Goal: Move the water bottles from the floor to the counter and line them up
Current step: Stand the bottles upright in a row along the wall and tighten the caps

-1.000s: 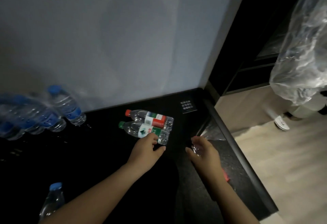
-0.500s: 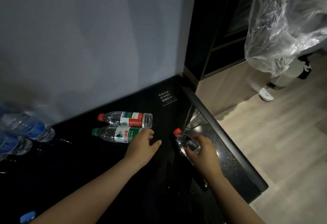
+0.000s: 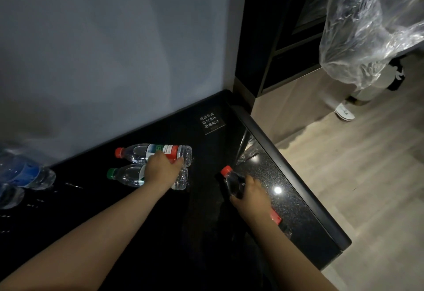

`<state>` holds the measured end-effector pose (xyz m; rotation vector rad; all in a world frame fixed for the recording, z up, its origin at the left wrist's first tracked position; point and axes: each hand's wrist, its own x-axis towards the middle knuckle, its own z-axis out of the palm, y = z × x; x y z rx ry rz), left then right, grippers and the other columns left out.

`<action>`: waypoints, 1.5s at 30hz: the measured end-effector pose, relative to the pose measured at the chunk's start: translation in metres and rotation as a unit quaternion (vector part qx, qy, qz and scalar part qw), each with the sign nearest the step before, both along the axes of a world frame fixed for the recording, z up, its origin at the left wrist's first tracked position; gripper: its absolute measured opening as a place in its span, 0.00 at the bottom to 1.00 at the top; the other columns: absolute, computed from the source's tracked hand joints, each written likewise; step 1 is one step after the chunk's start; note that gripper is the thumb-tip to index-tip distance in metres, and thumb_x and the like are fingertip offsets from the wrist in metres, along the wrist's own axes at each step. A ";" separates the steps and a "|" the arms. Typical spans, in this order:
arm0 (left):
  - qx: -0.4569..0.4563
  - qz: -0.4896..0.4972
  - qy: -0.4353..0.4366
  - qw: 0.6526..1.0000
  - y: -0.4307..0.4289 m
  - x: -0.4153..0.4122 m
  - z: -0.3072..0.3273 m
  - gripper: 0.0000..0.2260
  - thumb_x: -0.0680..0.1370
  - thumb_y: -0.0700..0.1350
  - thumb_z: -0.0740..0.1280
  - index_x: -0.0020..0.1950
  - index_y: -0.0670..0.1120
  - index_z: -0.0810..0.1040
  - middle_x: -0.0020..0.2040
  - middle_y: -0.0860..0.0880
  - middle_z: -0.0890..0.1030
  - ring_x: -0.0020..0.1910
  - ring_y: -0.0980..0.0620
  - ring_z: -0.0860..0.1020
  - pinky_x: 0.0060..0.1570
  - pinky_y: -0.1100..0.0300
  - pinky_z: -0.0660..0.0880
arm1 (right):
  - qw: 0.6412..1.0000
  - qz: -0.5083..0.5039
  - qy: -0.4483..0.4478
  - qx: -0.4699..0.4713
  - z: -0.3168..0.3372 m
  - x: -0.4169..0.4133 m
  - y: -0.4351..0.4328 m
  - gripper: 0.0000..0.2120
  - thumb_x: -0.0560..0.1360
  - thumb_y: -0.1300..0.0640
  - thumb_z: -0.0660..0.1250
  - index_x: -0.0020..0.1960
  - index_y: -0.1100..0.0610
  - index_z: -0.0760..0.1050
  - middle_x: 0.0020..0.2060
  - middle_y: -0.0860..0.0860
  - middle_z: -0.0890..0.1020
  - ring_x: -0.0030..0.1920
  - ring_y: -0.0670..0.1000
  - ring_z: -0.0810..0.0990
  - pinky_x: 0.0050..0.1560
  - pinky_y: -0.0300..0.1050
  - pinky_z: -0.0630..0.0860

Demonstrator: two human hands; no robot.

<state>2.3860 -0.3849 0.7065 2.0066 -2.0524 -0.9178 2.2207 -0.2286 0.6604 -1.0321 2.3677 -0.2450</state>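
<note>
Two clear water bottles lie side by side on the black counter (image 3: 183, 233), caps pointing left. The far one has a red cap and red label (image 3: 137, 153); the near one has a green cap (image 3: 128, 176). My left hand (image 3: 163, 169) lies over both, thumb and fingers curled on the far red-capped bottle. My right hand (image 3: 252, 196) grips a third, red-capped bottle (image 3: 231, 182) by its body, tilted with the cap up and to the left, just above the counter's right end.
Blue-labelled bottles (image 3: 27, 173) lie at the counter's far left by the wall. A small black sign (image 3: 211, 120) sits in the back corner. A speckled ledge (image 3: 298, 187) drops to wooden floor (image 3: 367, 187). A plastic bag (image 3: 371, 22) hangs top right above a person's white shoe (image 3: 344, 112).
My left hand slid from beside the green-capped bottle up onto both lying bottles. My right hand brought the third bottle up over the counter edge and further left.
</note>
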 end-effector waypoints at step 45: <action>0.203 0.373 0.374 0.824 -0.102 -0.003 -0.034 0.16 0.68 0.39 0.77 0.50 0.40 0.74 0.44 0.44 0.82 0.39 0.52 0.81 0.41 0.59 0.77 | 0.995 -0.019 -0.084 -0.044 0.001 -0.023 -0.105 0.29 0.65 0.46 0.77 0.60 0.57 0.74 0.53 0.53 0.81 0.51 0.53 0.81 0.52 0.51 0.80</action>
